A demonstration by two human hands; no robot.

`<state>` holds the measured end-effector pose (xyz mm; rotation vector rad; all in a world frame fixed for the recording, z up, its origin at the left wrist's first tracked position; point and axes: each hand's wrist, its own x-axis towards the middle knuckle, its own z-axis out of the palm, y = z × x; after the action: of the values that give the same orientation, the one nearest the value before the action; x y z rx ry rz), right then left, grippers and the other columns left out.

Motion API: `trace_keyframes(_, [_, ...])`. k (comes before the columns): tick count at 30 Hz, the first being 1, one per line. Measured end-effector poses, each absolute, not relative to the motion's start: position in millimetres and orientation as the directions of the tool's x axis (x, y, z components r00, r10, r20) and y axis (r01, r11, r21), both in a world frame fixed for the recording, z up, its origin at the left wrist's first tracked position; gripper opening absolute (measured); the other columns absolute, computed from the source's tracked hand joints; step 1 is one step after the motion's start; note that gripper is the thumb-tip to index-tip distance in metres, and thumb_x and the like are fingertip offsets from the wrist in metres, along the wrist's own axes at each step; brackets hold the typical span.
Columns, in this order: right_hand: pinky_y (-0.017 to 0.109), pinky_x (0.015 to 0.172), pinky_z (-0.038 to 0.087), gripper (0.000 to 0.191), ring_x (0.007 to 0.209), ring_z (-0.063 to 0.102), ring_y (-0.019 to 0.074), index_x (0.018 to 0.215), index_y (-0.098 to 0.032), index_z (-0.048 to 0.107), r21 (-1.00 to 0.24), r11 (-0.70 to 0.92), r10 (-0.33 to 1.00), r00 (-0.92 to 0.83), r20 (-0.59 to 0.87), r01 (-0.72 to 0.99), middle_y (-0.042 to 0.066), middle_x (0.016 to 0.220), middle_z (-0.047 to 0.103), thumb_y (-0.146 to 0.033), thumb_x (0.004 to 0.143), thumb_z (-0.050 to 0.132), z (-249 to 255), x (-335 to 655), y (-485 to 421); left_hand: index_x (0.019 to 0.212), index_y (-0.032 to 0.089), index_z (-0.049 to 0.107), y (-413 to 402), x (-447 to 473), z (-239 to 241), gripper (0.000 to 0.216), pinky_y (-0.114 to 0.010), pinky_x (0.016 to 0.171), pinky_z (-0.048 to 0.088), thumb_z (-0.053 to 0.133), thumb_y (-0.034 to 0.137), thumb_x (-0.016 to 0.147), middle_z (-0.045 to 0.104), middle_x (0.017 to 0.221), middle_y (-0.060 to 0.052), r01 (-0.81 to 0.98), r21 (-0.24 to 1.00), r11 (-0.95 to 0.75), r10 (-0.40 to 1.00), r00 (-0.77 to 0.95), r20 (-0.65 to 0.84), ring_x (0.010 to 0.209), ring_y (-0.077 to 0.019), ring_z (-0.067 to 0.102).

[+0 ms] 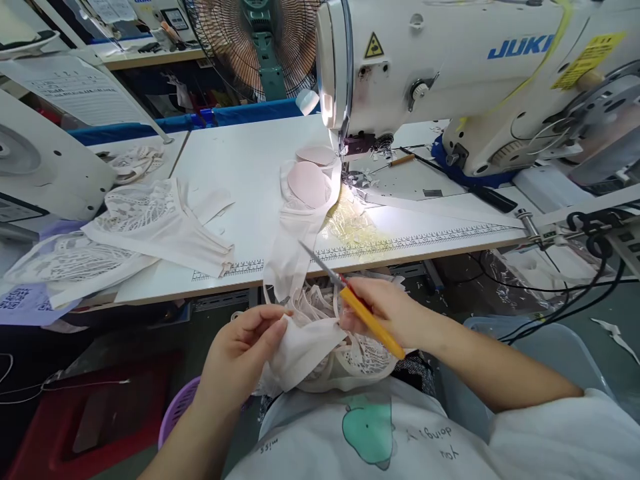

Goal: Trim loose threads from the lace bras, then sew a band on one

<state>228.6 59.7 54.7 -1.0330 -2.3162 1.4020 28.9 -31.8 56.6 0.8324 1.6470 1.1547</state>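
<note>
Below the table's front edge, my left hand (250, 343) pinches the edge of a white bra (307, 350) between thumb and fingertips. My right hand (383, 307) is closed around scissors (373, 323) with an orange handle, their pointed blades aimed up and to the left. The fingertips of that hand also touch the bra fabric. Lace-cup bras lie bunched on my lap under both hands. A pale pink cup (307, 185) on white fabric lies by the needle, and its band hangs over the table edge.
A JUKI sewing machine (450, 67) stands at the right of the white table (235, 153). White lace pieces (145, 220) lie on the left. A screwdriver (400, 161) rests behind the needle. A fan (260, 47) stands behind; a purple basket (180, 407) is below left.
</note>
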Motion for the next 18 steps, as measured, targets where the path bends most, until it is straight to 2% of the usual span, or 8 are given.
trace_keyframes(2, [0.025,0.056,0.038,0.03,0.063,0.047,0.0125,0.074,-0.017,0.048,-0.899,0.264,0.72,-0.692,-0.058,0.35,0.001,0.073,0.054,-0.046,0.074,0.058,61,226,63,0.087,0.023,0.064,-32,35,62,0.025,-0.018,0.049,0.04,0.07,0.034,0.066,0.065,0.063,0.0,0.082,0.948,0.308,0.911,-0.313,-0.269,0.054,-0.0112,0.052])
trace_keyframes(4, [0.026,0.06,0.041,0.023,0.067,0.049,0.0121,0.079,-0.017,0.05,-0.952,0.193,0.719,-0.695,-0.03,0.24,0.002,0.078,0.055,-0.039,0.076,0.058,65,221,63,0.093,0.024,0.059,-31,42,68,0.029,-0.018,0.047,0.039,0.068,0.035,0.068,0.064,0.058,0.002,0.104,0.95,0.293,0.928,-0.271,-0.257,0.049,-0.0109,0.05])
trace_keyframes(6, [0.026,0.062,0.043,0.021,0.067,0.05,0.0115,0.08,-0.017,0.049,-0.984,0.109,0.697,-0.717,-0.024,0.139,0.001,0.076,0.054,-0.036,0.076,0.057,67,215,63,0.09,0.023,0.057,-29,47,72,0.026,-0.016,0.047,0.038,0.067,0.035,0.069,0.063,0.057,0.003,0.107,0.951,0.289,0.93,-0.267,-0.253,0.049,-0.0098,0.05])
trace_keyframes(8, [0.026,0.06,0.043,0.028,0.063,0.049,0.0112,0.076,-0.018,0.045,-0.978,0.119,0.658,-0.752,-0.05,0.17,-0.001,0.071,0.051,-0.041,0.073,0.06,67,214,64,0.081,0.021,0.058,-28,49,75,0.019,-0.014,0.045,0.035,0.067,0.033,0.069,0.06,0.055,0.004,0.107,0.949,0.296,0.928,-0.27,-0.258,0.048,-0.0073,0.046])
trace_keyframes(10, [0.026,0.055,0.04,0.037,0.06,0.047,0.0118,0.073,-0.019,0.041,-0.916,0.262,0.605,-0.791,-0.089,0.303,-0.001,0.069,0.05,-0.048,0.068,0.064,67,216,66,0.074,0.02,0.059,-27,49,76,0.016,-0.012,0.045,0.032,0.068,0.031,0.067,0.058,0.054,0.005,0.084,0.949,0.303,0.924,-0.271,-0.271,0.048,-0.0057,0.044])
trace_keyframes(13, [0.027,0.053,0.037,0.038,0.062,0.049,0.0157,0.072,-0.019,0.04,-0.71,0.52,0.516,-0.837,-0.182,0.475,0.002,0.072,0.053,-0.051,0.067,0.06,66,222,66,0.072,0.02,0.059,-26,47,74,0.017,-0.012,0.045,0.033,0.07,0.03,0.064,0.058,0.055,0.006,0.028,0.951,0.307,0.91,-0.303,-0.284,0.048,-0.0055,0.044])
trace_keyframes(16, [0.029,0.053,0.038,0.029,0.067,0.055,0.021,0.077,-0.018,0.045,-0.55,0.631,0.502,-0.829,-0.247,0.547,0.006,0.078,0.058,-0.045,0.071,0.055,63,226,62,0.073,0.019,0.06,-26,46,71,0.017,-0.013,0.051,0.037,0.07,0.03,0.064,0.061,0.061,0.004,0.016,0.955,0.298,0.896,-0.351,-0.273,0.056,-0.0069,0.049])
trace_keyframes(18, [0.03,0.055,0.041,0.028,0.07,0.058,0.0234,0.08,-0.018,0.049,-0.509,0.647,0.512,-0.818,-0.261,0.568,0.007,0.079,0.06,-0.044,0.072,0.053,62,227,57,0.074,0.019,0.059,-27,47,70,0.018,-0.014,0.052,0.037,0.07,0.029,0.064,0.062,0.065,0.004,0.009,0.955,0.295,0.888,-0.371,-0.271,0.058,-0.0077,0.05])
